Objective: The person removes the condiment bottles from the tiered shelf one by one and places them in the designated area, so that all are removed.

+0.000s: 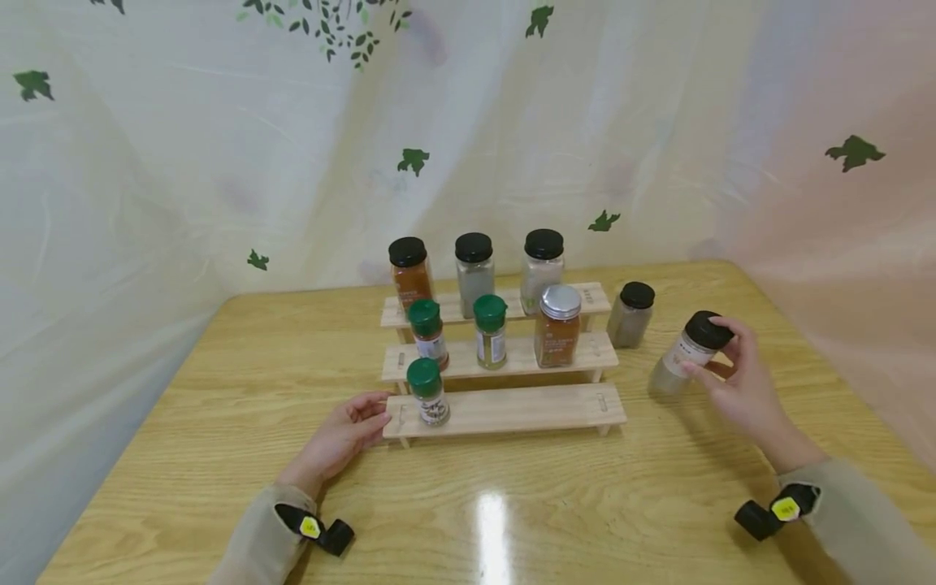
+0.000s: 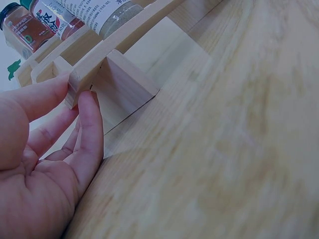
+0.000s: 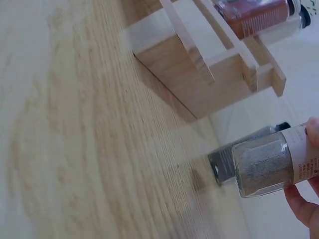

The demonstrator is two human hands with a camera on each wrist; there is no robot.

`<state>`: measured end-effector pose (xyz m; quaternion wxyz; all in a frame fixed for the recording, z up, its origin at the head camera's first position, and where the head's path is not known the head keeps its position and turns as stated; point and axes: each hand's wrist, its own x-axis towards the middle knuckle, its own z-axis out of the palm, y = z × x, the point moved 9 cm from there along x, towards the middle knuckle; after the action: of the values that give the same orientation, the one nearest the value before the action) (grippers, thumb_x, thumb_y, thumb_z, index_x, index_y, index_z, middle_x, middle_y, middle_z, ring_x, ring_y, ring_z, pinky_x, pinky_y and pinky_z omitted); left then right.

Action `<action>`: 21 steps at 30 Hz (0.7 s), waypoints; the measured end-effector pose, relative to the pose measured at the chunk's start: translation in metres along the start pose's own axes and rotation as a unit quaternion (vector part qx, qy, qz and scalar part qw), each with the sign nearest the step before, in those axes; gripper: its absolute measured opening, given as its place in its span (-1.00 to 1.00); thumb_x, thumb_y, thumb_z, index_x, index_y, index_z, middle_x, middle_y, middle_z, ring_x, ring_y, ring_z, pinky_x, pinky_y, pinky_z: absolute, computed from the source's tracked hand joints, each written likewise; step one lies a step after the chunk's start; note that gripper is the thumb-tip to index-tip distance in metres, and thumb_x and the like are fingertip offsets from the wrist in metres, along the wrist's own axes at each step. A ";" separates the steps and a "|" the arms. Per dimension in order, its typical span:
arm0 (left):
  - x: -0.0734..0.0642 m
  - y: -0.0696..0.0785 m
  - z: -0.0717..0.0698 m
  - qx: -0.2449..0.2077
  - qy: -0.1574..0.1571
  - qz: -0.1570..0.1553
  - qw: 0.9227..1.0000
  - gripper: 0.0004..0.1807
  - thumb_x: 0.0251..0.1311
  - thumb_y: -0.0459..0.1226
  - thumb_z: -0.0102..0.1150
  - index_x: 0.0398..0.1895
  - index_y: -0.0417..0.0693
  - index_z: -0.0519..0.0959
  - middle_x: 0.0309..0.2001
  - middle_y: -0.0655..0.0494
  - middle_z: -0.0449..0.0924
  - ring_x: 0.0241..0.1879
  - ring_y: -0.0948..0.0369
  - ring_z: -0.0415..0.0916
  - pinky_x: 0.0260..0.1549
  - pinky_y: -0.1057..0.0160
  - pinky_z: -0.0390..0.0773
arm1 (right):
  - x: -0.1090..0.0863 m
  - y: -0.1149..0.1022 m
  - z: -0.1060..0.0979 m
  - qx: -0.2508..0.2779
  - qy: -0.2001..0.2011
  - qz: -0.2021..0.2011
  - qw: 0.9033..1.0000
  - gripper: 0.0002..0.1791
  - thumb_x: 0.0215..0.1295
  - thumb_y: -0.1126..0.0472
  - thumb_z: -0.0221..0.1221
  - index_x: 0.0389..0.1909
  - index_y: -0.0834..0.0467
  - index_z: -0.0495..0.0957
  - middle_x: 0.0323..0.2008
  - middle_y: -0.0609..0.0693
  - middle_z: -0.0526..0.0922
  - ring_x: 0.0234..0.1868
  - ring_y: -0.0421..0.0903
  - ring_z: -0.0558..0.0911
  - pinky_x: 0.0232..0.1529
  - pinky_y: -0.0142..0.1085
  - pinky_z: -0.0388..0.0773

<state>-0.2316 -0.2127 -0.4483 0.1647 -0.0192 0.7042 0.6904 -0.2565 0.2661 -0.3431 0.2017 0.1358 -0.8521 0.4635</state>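
Observation:
A three-step wooden spice rack (image 1: 512,413) stands mid-table. At the left end of its lowest step, my left hand (image 1: 349,435) pinches the board, thumb above and fingers below, as the left wrist view shows. My right hand (image 1: 746,394) holds a black-lidded glass spice jar (image 3: 264,167) at the right of the rack. The jar is tilted, with grey-brown powder inside and a pale label. In the head view, another black-lidded jar (image 1: 630,317) stands on the table between the rack and the held jar. A small green-capped bottle (image 1: 430,394) sits at the left of the lowest step.
Three black-lidded jars, one an orange-brown jar (image 1: 412,280), line the top step. The middle step bears two green-capped bottles, one of them a bottle (image 1: 491,333), and a silver-lidded jar (image 1: 559,329). A leaf-patterned curtain (image 1: 468,122) hangs behind the wooden table (image 1: 292,349).

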 end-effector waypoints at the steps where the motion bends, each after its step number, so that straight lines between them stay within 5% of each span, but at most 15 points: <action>1: 0.000 0.000 0.000 -0.001 0.001 0.001 1.000 -0.50 0.30 -0.37 0.06 0.25 -0.37 0.24 -0.14 0.17 0.37 -0.19 0.37 0.40 -0.24 0.43 0.52 | 0.002 0.003 -0.001 -0.003 0.004 0.005 1.000 -0.17 0.12 0.59 0.17 0.35 0.23 -0.02 -0.01 -0.44 0.26 -0.06 -0.60 0.32 -0.21 -0.77 0.36; 8: 0.000 0.001 0.001 -0.006 -0.007 0.007 1.000 -0.62 0.30 -0.34 0.08 0.16 -0.19 0.33 -0.15 0.19 0.36 -0.20 0.36 0.40 -0.23 0.41 0.51 | 0.017 0.023 -0.007 -0.027 0.022 0.023 0.999 -0.22 0.14 0.56 0.17 0.32 0.28 -0.01 0.09 0.21 0.30 -0.10 -0.64 0.28 -0.25 -0.78 0.35; 13: 0.000 0.002 0.001 -0.006 -0.007 0.008 1.000 -0.61 0.30 -0.37 0.05 0.18 -0.23 0.32 -0.14 0.19 0.37 -0.19 0.36 0.40 -0.22 0.41 0.52 | 0.026 0.036 -0.009 -0.039 0.025 0.042 0.998 -0.24 0.15 0.54 0.17 0.30 0.35 -0.02 0.13 0.38 0.29 -0.10 -0.63 0.23 -0.25 -0.80 0.31; 17: -0.001 0.003 0.001 -0.008 -0.006 0.010 1.000 -0.59 0.31 -0.39 0.03 0.20 -0.29 0.29 -0.14 0.18 0.37 -0.18 0.36 0.41 -0.21 0.41 0.52 | 0.033 0.043 -0.007 -0.051 0.022 0.058 0.997 -0.25 0.17 0.51 0.18 0.29 0.37 -0.03 0.15 0.46 0.27 0.04 -0.13 0.46 -0.27 -0.83 0.27; 21: -0.003 0.003 0.003 -0.007 -0.010 0.012 1.000 -0.57 0.30 -0.38 0.04 0.21 -0.32 0.28 -0.14 0.17 0.38 -0.18 0.37 0.41 -0.21 0.42 0.52 | 0.038 0.048 -0.004 -0.053 0.021 0.072 0.996 -0.26 0.18 0.50 0.17 0.29 0.38 -0.03 0.12 0.53 0.31 0.07 0.41 0.35 -0.29 -0.83 0.25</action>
<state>-0.2286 -0.2107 -0.4446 0.1631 -0.0056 0.6976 0.6976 -0.3089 0.2935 -0.3581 0.1929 0.0537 -0.8785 0.4338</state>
